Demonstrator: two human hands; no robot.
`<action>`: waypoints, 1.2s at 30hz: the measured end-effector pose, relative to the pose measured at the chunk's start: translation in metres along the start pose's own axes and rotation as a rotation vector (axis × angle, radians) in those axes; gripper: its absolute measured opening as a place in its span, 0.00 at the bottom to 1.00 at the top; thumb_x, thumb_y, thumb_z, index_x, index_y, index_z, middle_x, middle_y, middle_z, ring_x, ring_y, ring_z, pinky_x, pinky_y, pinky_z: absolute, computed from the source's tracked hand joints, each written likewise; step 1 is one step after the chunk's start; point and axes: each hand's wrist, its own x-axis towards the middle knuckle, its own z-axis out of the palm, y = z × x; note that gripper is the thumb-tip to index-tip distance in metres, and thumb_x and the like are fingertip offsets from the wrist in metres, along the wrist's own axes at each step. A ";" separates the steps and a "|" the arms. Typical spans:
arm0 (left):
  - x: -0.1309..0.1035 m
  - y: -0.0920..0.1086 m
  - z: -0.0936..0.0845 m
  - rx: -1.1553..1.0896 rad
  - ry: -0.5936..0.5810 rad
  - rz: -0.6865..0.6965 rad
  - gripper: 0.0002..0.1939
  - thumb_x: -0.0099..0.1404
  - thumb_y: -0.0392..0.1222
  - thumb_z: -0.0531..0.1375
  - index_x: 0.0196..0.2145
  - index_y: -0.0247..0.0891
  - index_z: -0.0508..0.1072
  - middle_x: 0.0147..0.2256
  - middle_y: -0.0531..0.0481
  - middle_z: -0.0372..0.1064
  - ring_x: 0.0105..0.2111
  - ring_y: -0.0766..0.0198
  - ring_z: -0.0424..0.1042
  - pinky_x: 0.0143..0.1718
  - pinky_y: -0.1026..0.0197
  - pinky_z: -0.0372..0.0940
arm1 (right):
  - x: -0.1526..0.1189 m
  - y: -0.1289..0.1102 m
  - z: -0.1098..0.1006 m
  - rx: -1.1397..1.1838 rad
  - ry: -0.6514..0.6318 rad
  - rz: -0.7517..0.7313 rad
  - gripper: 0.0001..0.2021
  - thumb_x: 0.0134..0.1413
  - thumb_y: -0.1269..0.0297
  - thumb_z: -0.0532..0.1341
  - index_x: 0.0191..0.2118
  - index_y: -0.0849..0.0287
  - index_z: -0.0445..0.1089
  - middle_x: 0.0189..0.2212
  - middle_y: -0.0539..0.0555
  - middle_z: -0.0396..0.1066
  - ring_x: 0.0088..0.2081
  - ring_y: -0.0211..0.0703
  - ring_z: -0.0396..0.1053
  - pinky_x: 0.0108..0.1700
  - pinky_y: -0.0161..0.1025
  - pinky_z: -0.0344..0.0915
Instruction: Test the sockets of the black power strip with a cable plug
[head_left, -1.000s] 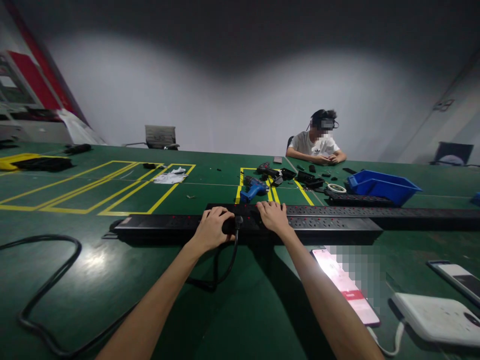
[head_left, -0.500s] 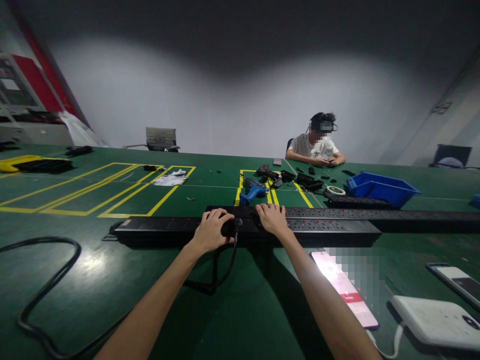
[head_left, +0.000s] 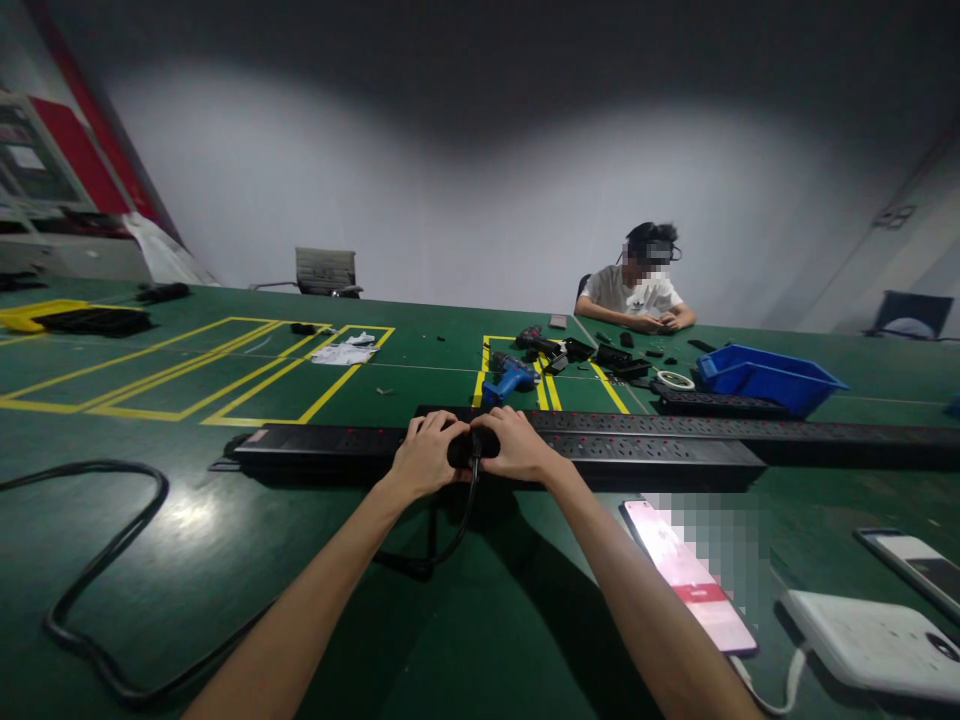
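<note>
A long black power strip (head_left: 315,452) with rows of sockets lies across the table before me. A black plug (head_left: 476,445) sits at the middle of its face, with its cable (head_left: 471,510) hanging down and curving left. My left hand (head_left: 429,455) is closed at the plug's left side, its fingers resting over the strip's top. From the right, my right hand (head_left: 517,447) is closed around the plug, its fingertips close to the left hand's. The fingers partly hide the plug, so how far it sits in the socket cannot be seen.
Behind lies a longer power strip (head_left: 675,428). Beyond are a blue drill (head_left: 508,380), a blue bin (head_left: 765,378), a tape roll (head_left: 675,381) and black parts. A phone (head_left: 686,575) and white power bank (head_left: 870,640) lie front right. A person (head_left: 634,290) sits across the table.
My right hand has moved left along the strip to the plug, beside my left hand. My left hand stays at about the same place.
</note>
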 end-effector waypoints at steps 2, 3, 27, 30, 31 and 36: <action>0.000 0.000 0.000 0.000 0.005 -0.002 0.30 0.47 0.54 0.68 0.48 0.46 0.70 0.50 0.45 0.64 0.52 0.48 0.61 0.53 0.46 0.53 | 0.003 -0.004 0.004 -0.018 0.011 -0.001 0.24 0.51 0.49 0.64 0.51 0.57 0.67 0.44 0.57 0.67 0.46 0.48 0.62 0.49 0.43 0.54; 0.000 0.000 0.001 0.000 0.005 -0.002 0.31 0.47 0.54 0.68 0.49 0.47 0.70 0.50 0.45 0.63 0.52 0.48 0.61 0.53 0.46 0.53 | 0.004 -0.006 0.006 -0.034 0.017 0.006 0.23 0.53 0.47 0.62 0.49 0.58 0.68 0.43 0.57 0.67 0.45 0.48 0.63 0.49 0.42 0.55; 0.001 -0.001 0.002 0.007 -0.014 -0.036 0.30 0.48 0.53 0.68 0.49 0.46 0.70 0.51 0.45 0.64 0.53 0.49 0.61 0.54 0.47 0.54 | 0.016 -0.012 0.021 -0.224 0.057 0.061 0.11 0.64 0.58 0.52 0.41 0.60 0.66 0.38 0.58 0.73 0.39 0.47 0.69 0.40 0.38 0.56; 0.001 -0.001 0.003 0.011 -0.009 -0.039 0.31 0.47 0.55 0.68 0.49 0.45 0.70 0.51 0.44 0.64 0.53 0.48 0.61 0.54 0.47 0.54 | 0.015 -0.009 0.024 -0.244 0.097 0.004 0.10 0.64 0.59 0.54 0.39 0.60 0.66 0.36 0.57 0.72 0.37 0.46 0.68 0.40 0.39 0.54; 0.001 -0.001 0.003 0.011 -0.008 -0.037 0.31 0.47 0.55 0.68 0.49 0.44 0.70 0.51 0.44 0.64 0.53 0.48 0.61 0.55 0.47 0.54 | 0.015 -0.009 0.026 -0.252 0.108 -0.006 0.10 0.64 0.59 0.54 0.38 0.60 0.65 0.36 0.57 0.72 0.37 0.46 0.67 0.40 0.39 0.54; 0.001 -0.001 0.003 0.009 0.002 -0.031 0.31 0.48 0.55 0.67 0.49 0.45 0.70 0.51 0.44 0.64 0.54 0.48 0.61 0.55 0.47 0.54 | 0.014 -0.007 0.031 -0.259 0.155 -0.025 0.09 0.64 0.60 0.54 0.38 0.60 0.65 0.35 0.57 0.71 0.36 0.45 0.65 0.39 0.40 0.52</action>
